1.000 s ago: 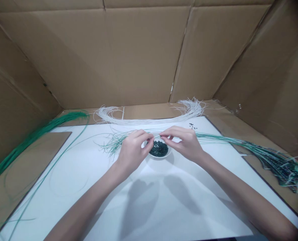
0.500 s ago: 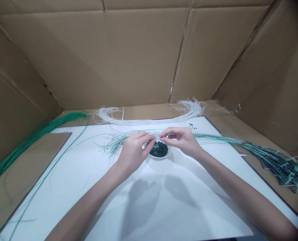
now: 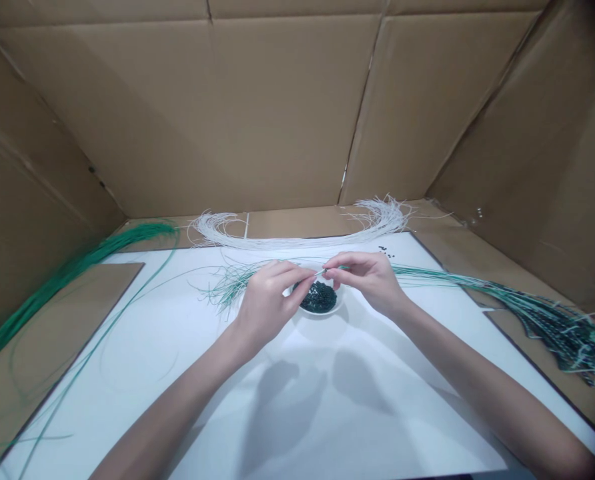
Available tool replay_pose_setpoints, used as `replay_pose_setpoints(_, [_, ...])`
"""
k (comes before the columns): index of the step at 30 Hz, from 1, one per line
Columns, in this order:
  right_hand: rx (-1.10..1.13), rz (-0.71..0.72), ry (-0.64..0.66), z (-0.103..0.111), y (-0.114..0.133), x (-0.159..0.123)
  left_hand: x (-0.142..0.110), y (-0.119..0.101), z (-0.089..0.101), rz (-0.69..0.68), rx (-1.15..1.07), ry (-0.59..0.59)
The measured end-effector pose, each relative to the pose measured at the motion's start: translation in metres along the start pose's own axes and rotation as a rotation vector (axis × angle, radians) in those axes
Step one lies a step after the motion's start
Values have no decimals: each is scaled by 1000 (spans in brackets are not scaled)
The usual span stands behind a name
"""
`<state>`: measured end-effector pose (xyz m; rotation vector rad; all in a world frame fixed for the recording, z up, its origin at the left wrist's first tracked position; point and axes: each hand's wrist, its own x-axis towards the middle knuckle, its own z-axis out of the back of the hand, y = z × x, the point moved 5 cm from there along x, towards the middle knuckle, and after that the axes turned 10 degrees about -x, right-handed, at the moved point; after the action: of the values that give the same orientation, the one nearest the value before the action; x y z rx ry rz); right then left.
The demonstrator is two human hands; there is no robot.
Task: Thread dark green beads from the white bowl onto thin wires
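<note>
Both of my hands meet just above a small white dish [image 3: 327, 309] of dark green beads [image 3: 319, 298] in the middle of the white work surface [image 3: 297, 373]. My left hand [image 3: 266, 301] pinches one end of a thin white cord [image 3: 319, 273]. My right hand [image 3: 366, 279] pinches the same cord from the other side, fingertips almost touching the left hand's. Whether a bead sits between the fingertips is too small to tell.
A bundle of white cords [image 3: 297, 233] curves along the back edge. Green cords [image 3: 62, 277] lie at the left. Pale green strands [image 3: 230, 285] fan out behind my left hand, and beaded strands [image 3: 552, 323] pile at the right. A few loose beads [image 3: 385, 251] lie behind. Cardboard walls enclose everything.
My right hand has drawn slightly back and up, its fingers closing tighter on the cord. The left hand has barely shifted.
</note>
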<state>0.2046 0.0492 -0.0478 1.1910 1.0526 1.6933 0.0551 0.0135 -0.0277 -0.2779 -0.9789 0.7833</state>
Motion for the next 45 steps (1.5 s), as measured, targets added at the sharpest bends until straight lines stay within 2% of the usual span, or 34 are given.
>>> replay_pose_setpoints(12, [-1, 9, 16, 2, -4, 0, -1, 0, 0, -12, 7, -2])
replay_pose_setpoints(23, [-280, 147, 44, -1, -1, -3, -1, 1, -6, -33, 35, 35])
replay_pose_setpoints(25, [-297, 147, 52, -2, -1, -4, -1, 1, -7, -7, 15, 52])
replay_pose_setpoints(32, [-314, 75, 62, -1, -9, 0, -1, 11, -9, 218, -132, 127])
replay_pose_setpoints(35, [-283, -1, 130, -1, -20, 5, 0, 18, -8, 282, -199, 117])
replay_pose_setpoints(37, [-341, -45, 218, -4, -28, 7, 0, 22, -7, 344, -238, 96])
replay_pose_setpoints(42, [-866, -57, 543, -26, -45, 9, -1, 24, -7, 474, -353, 93])
replay_pose_setpoints(45, [-1082, -70, 670, -39, -50, 10, 0, 24, -7, 511, -433, 101])
